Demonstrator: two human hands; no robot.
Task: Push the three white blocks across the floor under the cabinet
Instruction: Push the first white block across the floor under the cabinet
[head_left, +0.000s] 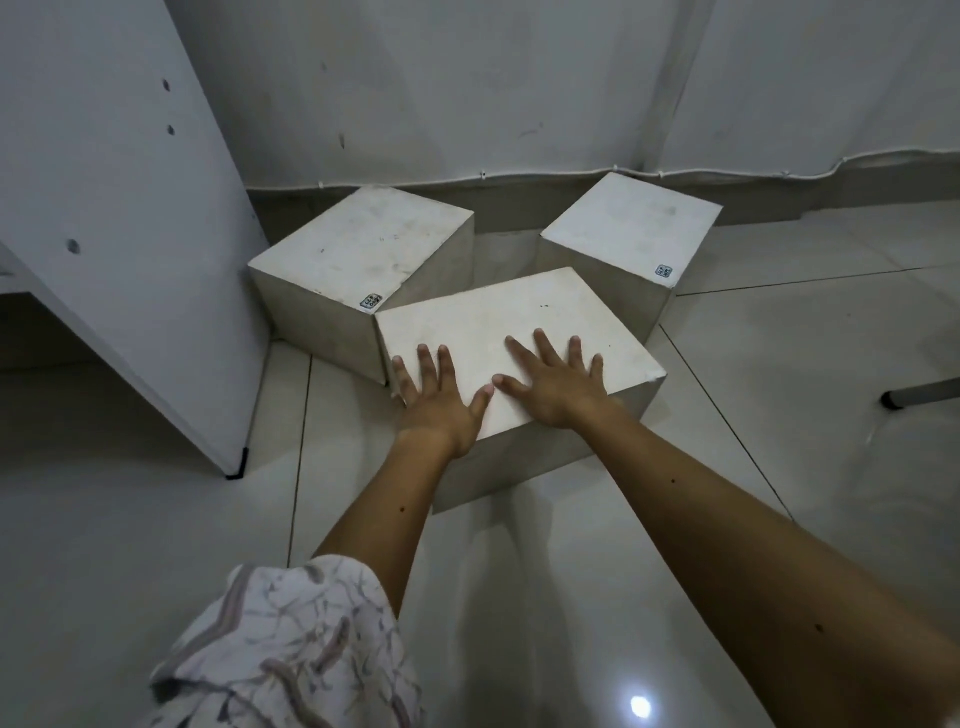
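Three white blocks stand on the tiled floor near the wall. The nearest block (498, 322) lies in the middle, and both my hands rest flat on its top. My left hand (441, 400) presses at its near left corner, fingers spread. My right hand (556, 382) lies palm down beside it, thumbs almost touching. Behind it, the left block (363, 244) stands next to the white cabinet panel (104, 208), and the right block (631, 223) stands near the wall. Each rear block carries a small sticker at a near corner.
The cabinet panel's foot (235, 470) meets the floor at the left, with a dark gap under the cabinet (36, 332) beyond it. A white cable (519, 174) runs along the baseboard. A grey furniture leg (919, 395) lies at the right edge.
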